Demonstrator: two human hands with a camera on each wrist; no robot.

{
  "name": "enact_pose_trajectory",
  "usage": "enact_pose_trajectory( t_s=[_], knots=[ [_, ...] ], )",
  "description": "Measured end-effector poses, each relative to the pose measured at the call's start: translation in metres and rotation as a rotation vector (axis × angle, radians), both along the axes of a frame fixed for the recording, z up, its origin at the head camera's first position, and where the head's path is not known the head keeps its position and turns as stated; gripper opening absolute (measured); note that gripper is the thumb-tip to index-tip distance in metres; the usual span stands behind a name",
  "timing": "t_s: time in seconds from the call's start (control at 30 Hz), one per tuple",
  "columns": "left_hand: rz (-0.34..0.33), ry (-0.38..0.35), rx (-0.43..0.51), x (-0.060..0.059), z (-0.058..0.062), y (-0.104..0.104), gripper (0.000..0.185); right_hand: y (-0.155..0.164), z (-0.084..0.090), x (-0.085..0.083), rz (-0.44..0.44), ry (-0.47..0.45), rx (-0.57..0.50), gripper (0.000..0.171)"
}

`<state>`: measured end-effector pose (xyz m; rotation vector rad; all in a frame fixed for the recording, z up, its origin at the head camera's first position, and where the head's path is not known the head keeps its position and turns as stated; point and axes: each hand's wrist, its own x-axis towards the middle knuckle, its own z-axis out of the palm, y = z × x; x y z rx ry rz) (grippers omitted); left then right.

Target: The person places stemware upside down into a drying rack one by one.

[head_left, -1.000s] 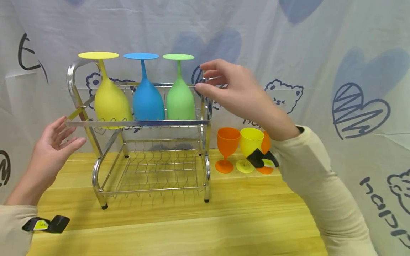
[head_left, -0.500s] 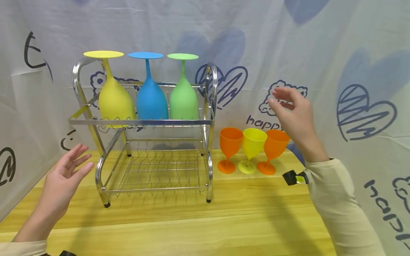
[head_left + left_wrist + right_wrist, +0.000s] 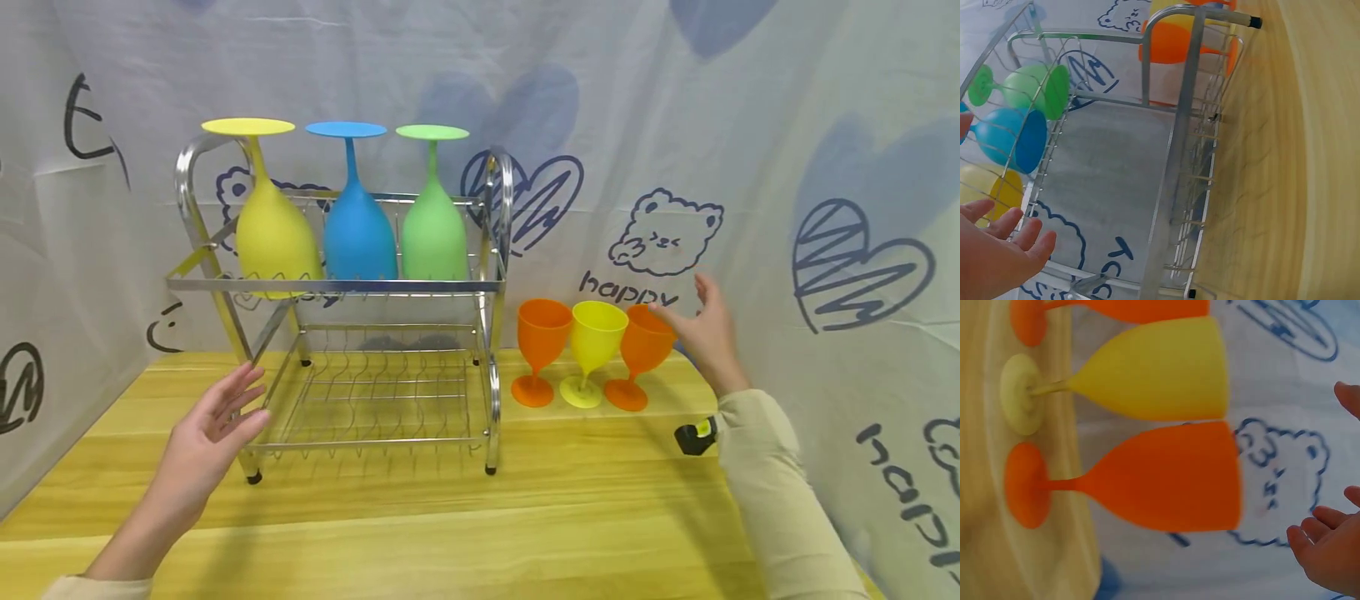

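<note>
My right hand, fingers spread, is at the rim of the rightmost orange goblet. In the right wrist view its fingertips lie just beyond that goblet's mouth, with nothing held. That goblet stands upright in a row with a yellow goblet and another orange goblet. My left hand hangs with loosely parted fingers in front of the left leg of a two-tier metal rack, holding nothing. Upside down on the rack's top tier stand a yellow goblet, a blue goblet and a green goblet.
The rack's lower wire shelf sits low over the wooden table. Behind everything hangs a white cloth printed with hearts and bears. The upright goblets stand between the rack's right legs and the table's rounded right corner.
My right hand has swung from beside the green goblet on the rack, rightward and down to the rightmost orange goblet. The left hand has left the rack's left edge, moving down and right.
</note>
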<state>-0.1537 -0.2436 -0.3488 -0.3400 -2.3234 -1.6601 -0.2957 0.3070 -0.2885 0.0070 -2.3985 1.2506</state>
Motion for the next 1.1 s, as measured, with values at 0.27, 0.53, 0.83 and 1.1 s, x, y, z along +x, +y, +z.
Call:
enact_pose_trajectory(
  t_s=[0.27,0.53,0.83,1.1],
  knots=[
    [-0.054,0.026,-0.04,-0.002,-0.007,0.015,0.065,0.014,-0.038,-0.022,-0.026,-0.128,-0.074,0.107],
    [-0.094,0.028,-0.032,0.001,-0.012,0.022,0.063,0.015,-0.06,-0.031,-0.037,-0.199,-0.16,0.113],
    [-0.115,0.024,-0.027,0.004,-0.015,0.027,0.063,0.012,-0.071,-0.036,-0.043,-0.199,-0.222,0.091],
    [-0.171,0.061,-0.003,0.003,-0.017,0.03,0.062,0.013,-0.082,-0.04,-0.032,-0.192,-0.246,0.092]
  ],
)
